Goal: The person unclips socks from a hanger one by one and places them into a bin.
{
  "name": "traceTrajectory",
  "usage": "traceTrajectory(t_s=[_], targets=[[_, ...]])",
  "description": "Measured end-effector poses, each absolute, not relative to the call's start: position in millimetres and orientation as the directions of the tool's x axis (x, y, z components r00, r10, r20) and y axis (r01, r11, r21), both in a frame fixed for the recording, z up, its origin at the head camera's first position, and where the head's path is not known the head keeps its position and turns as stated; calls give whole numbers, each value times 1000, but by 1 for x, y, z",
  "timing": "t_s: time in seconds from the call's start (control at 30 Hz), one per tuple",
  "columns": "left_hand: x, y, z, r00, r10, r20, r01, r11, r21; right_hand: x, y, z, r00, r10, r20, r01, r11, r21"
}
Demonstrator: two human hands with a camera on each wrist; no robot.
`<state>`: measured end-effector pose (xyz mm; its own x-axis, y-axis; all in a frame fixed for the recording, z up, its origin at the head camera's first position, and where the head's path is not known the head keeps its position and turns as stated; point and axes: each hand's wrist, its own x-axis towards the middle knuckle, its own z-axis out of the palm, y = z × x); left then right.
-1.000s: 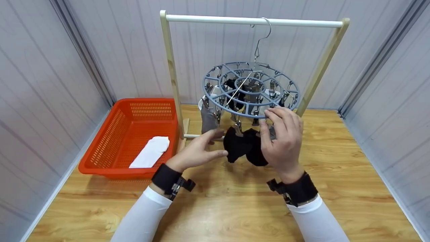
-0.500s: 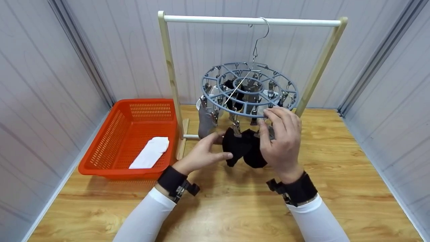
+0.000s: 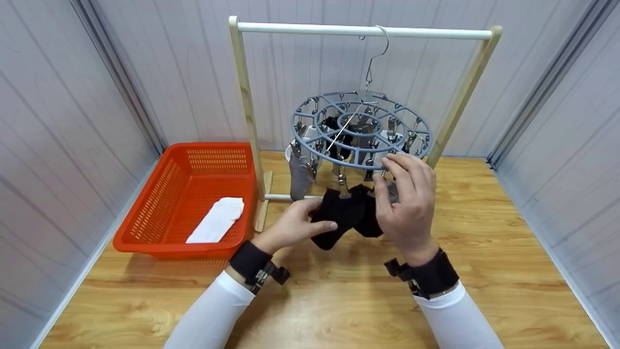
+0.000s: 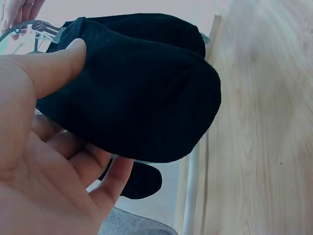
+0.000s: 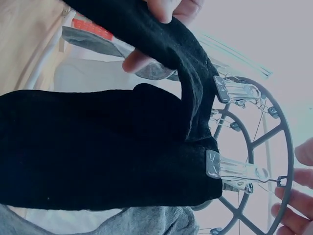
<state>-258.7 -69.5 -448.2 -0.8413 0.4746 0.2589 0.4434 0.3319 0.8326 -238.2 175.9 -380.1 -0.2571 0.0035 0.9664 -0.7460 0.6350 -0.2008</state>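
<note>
A black sock (image 3: 336, 218) hangs by a metal clip (image 3: 343, 188) from the front of a round blue-grey drying hanger (image 3: 348, 164). My left hand (image 3: 290, 227) holds this sock from the left, thumb in front and fingers behind, as the left wrist view shows. Just right of it hangs a second black sock (image 5: 98, 152), partly hidden in the head view. With fingertips and thumb, my right hand (image 3: 410, 201) grips the hanger's front rim. Farther back, grey socks (image 3: 299, 177) and other black and white ones hang from more clips.
The hanger hooks over the white bar (image 3: 310, 29) of a wooden-legged stand. On the left, an orange basket (image 3: 145, 220) holds one white sock (image 3: 216, 220). Ribbed wall panels (image 3: 160, 77) enclose the wooden table (image 3: 319, 310).
My left hand has moved right onto the near black sock and now holds it, its lower end swung left and turned flatter. The right hand stays on the rim.
</note>
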Motion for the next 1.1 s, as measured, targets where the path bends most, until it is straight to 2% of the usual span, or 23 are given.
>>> traceTrajectory(t_s=[0.33, 0.57, 0.83, 1.1], targets=[[-254, -72, -445, -834, 511, 207, 407, 317, 857, -231, 168, -379, -181, 28, 983, -816, 554, -166], [-253, -73, -445, -828, 521, 205, 407, 310, 859, -228, 158, -381, -182, -43, 982, -878, 457, -143], [-253, -71, -443, -799, 557, 226, 436, 280, 855, -228, 156, -393, -256, -161, 953, -861, 485, -149], [-250, -69, -441, -790, 572, 219, 444, 288, 849, -230, 156, -403, -424, -204, 882, -806, 528, -266]])
